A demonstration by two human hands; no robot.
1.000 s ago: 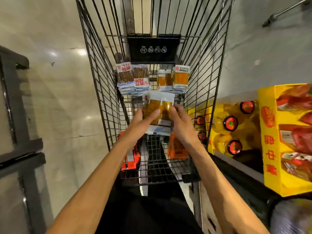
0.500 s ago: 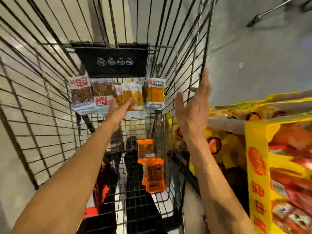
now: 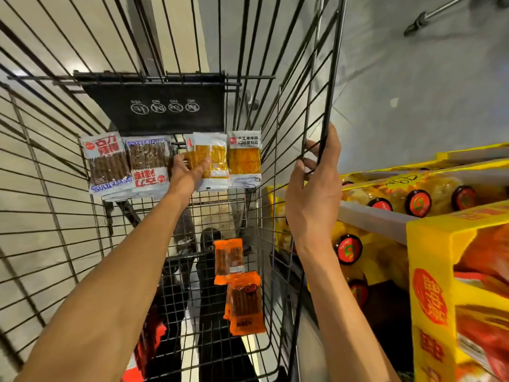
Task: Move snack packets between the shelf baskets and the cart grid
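Likely a supermarket; wire shopping cart (image 3: 179,89), snack packets (image 3: 110,161), yellow cartons (image 3: 429,244) of bottles (image 3: 418,200) alongside.

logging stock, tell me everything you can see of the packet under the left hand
The packet is a flat, glossy plastic pouch with white edges and a clear window showing orange-yellow contents. It tops a stack of like packets at the far end of the cart, below a black sign, between a brown-stick stack and another orange stack. The left hand holds its left edge, thumb across its face.
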